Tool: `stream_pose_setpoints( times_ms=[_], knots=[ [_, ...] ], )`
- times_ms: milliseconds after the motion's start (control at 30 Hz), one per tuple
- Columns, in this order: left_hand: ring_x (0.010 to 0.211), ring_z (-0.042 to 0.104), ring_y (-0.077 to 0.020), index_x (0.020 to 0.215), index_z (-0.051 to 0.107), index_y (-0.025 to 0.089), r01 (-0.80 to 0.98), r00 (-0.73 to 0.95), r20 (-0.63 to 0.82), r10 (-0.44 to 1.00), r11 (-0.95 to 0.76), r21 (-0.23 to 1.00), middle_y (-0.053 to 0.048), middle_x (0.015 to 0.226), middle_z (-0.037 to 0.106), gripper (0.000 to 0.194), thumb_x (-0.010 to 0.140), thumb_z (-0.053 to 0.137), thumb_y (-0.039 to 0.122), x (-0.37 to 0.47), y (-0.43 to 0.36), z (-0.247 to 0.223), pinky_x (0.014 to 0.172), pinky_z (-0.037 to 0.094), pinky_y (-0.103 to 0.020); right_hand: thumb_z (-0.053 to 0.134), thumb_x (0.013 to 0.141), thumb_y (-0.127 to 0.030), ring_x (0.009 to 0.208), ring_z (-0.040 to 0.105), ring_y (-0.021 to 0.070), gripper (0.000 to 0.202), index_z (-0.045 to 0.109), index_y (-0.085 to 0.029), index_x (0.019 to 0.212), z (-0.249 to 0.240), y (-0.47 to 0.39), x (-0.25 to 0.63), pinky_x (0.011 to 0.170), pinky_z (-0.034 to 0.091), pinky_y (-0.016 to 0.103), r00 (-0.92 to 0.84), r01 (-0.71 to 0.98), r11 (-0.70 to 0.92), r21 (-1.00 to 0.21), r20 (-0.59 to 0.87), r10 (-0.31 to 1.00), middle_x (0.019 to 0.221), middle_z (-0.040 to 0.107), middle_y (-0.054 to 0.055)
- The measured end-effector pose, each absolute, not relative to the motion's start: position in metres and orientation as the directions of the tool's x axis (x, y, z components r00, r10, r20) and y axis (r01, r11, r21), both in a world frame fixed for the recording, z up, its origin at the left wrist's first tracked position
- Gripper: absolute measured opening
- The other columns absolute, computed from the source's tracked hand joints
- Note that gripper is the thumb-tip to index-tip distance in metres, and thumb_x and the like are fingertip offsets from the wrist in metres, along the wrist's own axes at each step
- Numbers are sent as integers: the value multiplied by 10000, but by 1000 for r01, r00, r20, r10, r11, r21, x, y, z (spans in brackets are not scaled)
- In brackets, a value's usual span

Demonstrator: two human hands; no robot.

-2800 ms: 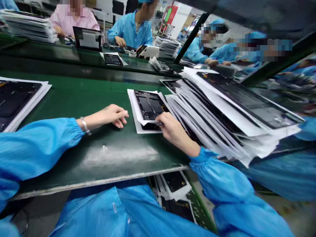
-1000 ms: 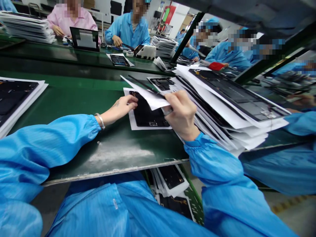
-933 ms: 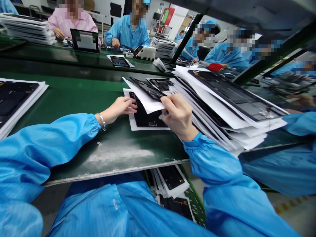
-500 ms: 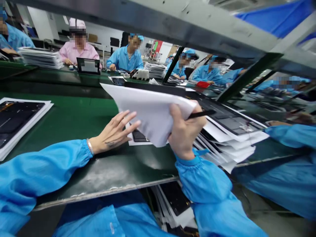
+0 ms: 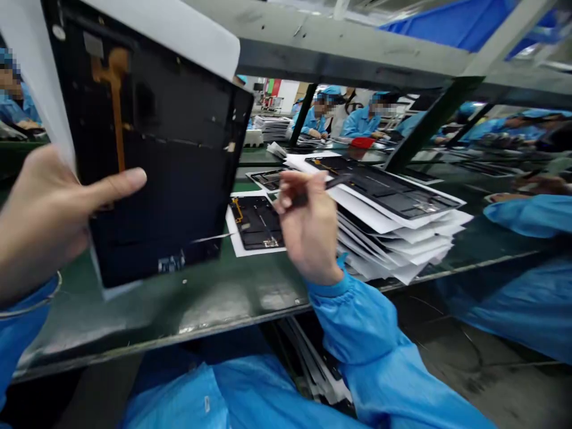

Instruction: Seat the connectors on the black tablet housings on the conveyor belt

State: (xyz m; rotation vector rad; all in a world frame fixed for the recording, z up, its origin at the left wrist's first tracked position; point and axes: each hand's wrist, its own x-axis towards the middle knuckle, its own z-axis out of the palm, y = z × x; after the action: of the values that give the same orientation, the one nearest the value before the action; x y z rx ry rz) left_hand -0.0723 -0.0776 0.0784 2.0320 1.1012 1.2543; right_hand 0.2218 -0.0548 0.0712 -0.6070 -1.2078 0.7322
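My left hand [image 5: 49,208] grips a black tablet panel [image 5: 170,173] with an orange flex cable down its face, thumb on the front. White paper [image 5: 196,30] shows behind the panel, which is held up tilted on the left. My right hand [image 5: 310,232] is closed around a slim black tool [image 5: 340,180], whose exact kind I cannot make out. Left of that hand, a smaller-looking black panel [image 5: 257,223] lies on a white sheet. To its right stands a stack of white sheets [image 5: 379,238] with another black panel [image 5: 379,185] on top.
The green bench [image 5: 250,292] has a worn front edge. More sheets and panels [image 5: 313,357] sit below it. A grey beam [image 5: 357,56] crosses overhead, with a slanted post [image 5: 433,125] at right. A co-worker's sleeve [image 5: 531,217] is close on the right; other people sit opposite.
My left hand, empty before, now holds the black panel with paper, raised at the left. My right hand has let go of the white sheet and keeps the slim black tool.
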Motion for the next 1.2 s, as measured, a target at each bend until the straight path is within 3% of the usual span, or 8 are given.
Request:
stream_pose_setpoints(
  times_ms=[133, 267, 367, 533, 600, 733, 900, 1200],
  knots=[
    [849, 719, -262, 1167, 668, 154, 166, 92, 157, 983, -171, 971, -91, 884, 734, 444, 782, 760, 355, -62, -103, 58, 809, 604, -378, 297, 1017, -613, 813, 657, 198, 557, 667, -223, 873, 58, -58, 245, 666, 518, 356, 233, 117, 724, -680, 727, 646, 863, 656, 69],
    [682, 684, -198, 1036, 679, 116, -175, 32, -197, 980, 199, 964, -70, 807, 715, 282, 758, 699, 156, -45, -105, 22, 690, 590, -318, 301, 1032, -554, 567, 578, 171, 636, 647, -224, 613, 40, -73, 234, 529, 398, 368, 399, 56, 627, -777, 593, 700, 668, 607, 72],
    [696, 681, -178, 1036, 647, 118, -270, -77, -237, 968, 208, 940, -51, 827, 709, 300, 746, 618, 46, -41, -90, -4, 759, 589, -331, 424, 979, -622, 541, 583, 181, 551, 635, -265, 617, 28, -94, 213, 429, 289, 342, 326, 51, 559, -828, 543, 774, 618, 547, 44],
    [936, 695, -217, 1127, 610, 115, -273, -176, -209, 962, 156, 949, -72, 1017, 710, 392, 755, 589, -7, -42, -73, -20, 970, 536, -395, 619, 932, -510, 545, 533, 166, 309, 698, -270, 755, -2, -123, 179, 490, 414, 345, -32, -20, 547, -837, 547, 836, 694, 602, 17],
    [1178, 626, -228, 1239, 592, 147, -167, -234, -86, 968, 47, 985, -69, 1208, 667, 494, 769, 626, 0, -47, -79, -15, 1075, 459, -353, 605, 957, -437, 632, 579, 191, 243, 725, -283, 812, -15, -130, 170, 564, 462, 367, -174, -2, 553, -833, 545, 820, 725, 637, 27],
    [1412, 424, -235, 1308, 608, 239, 414, -173, 329, 928, -235, 880, -29, 1401, 558, 483, 845, 681, 121, -67, -118, 2, 1149, 335, -300, 537, 994, -406, 780, 631, 229, 264, 759, -301, 897, -27, -138, 165, 659, 512, 399, -386, 35, 548, -836, 495, 779, 800, 688, 46],
    [960, 627, -196, 1060, 682, 226, 750, 340, 162, 926, -371, 547, -57, 1058, 639, 181, 1006, 522, 290, -91, -171, 7, 861, 465, -291, 445, 1021, -442, 902, 656, 269, 341, 757, -321, 1089, -22, -140, 165, 731, 538, 453, -506, 67, 572, -818, 466, 726, 954, 709, 78],
    [831, 487, -188, 926, 537, 181, 775, 553, 118, 825, -561, 291, -62, 973, 534, 156, 1019, 416, 152, -89, -165, -25, 684, 397, -293, 475, 1034, -299, 709, 602, 184, 260, 703, -242, 1146, -21, -131, 148, 620, 488, 351, -526, -26, 602, -798, 523, 671, 814, 659, 44]
  ],
)
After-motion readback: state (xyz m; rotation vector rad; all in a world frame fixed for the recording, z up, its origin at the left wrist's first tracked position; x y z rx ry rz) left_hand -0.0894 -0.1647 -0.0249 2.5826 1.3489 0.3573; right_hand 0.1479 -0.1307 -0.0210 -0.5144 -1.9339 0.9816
